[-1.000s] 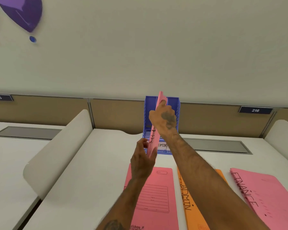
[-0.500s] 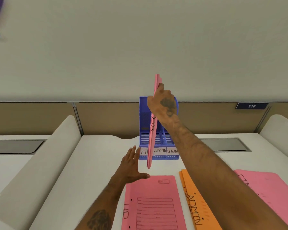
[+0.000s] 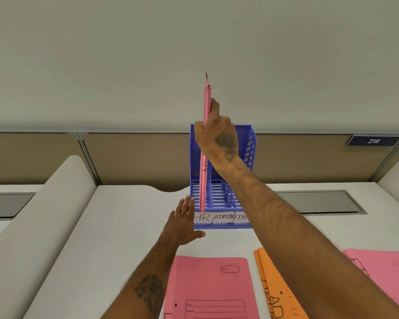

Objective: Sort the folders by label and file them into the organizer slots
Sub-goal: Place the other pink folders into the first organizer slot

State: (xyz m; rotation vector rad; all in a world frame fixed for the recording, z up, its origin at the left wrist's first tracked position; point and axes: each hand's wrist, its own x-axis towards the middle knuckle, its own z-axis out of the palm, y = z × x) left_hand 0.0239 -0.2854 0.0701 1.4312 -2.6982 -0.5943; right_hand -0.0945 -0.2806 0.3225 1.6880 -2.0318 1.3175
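White desk carried everything. At the left I saw my left grip wide, fingers straight, just beside the front left corner of the blue organizer. The upright pink folder, seen edge-on, had its lower end at the leftmost slot, above the HR label. My right grip held it pinched near its top. Nearer me lay a flat pink folder, an orange folder and, rightmost, another pink folder.
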